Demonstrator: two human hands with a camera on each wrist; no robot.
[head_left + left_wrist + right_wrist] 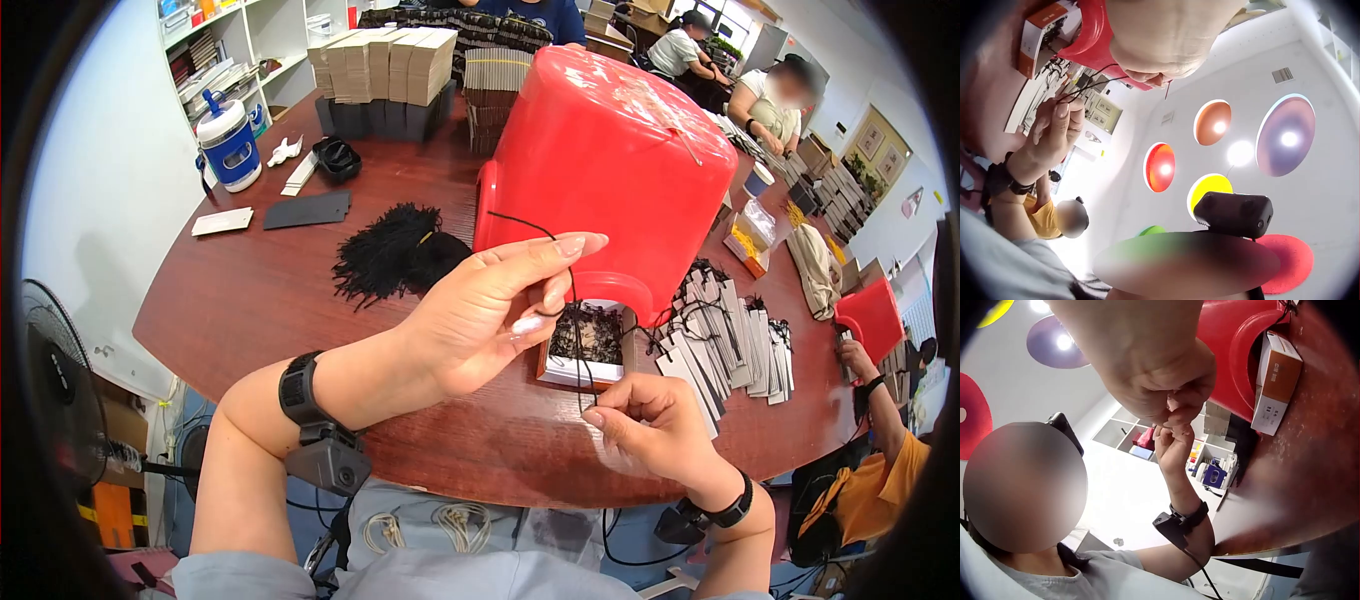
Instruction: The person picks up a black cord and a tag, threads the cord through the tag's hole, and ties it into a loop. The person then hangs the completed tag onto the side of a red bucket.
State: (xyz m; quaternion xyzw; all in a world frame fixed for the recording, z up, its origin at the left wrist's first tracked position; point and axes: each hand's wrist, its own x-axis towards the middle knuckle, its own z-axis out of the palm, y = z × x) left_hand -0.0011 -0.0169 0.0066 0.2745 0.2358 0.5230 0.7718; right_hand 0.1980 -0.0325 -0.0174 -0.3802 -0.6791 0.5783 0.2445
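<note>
My left hand (490, 305) pinches a thin black cord (576, 335) between thumb and fingers, raised in front of the red plastic tub (600, 170). One end of the cord sticks out to the left above that hand. From there it hangs down in two strands to my right hand (660, 425), lower and to the right, where thumb and forefinger pinch it. Behind the strands a small box (556, 370) full of black cords sits under the cut-out in the tub's rim. In the left wrist view the cord (1094, 83) stretches between both hands.
Pale tags (725, 345) with black strings lie fanned out to the right. A bundle of black cords (390, 258) lies left of the tub. Behind stand stacked cards (385, 65) and a blue-and-white jug (228, 145). Another person's arm (885, 400) reaches in at the right.
</note>
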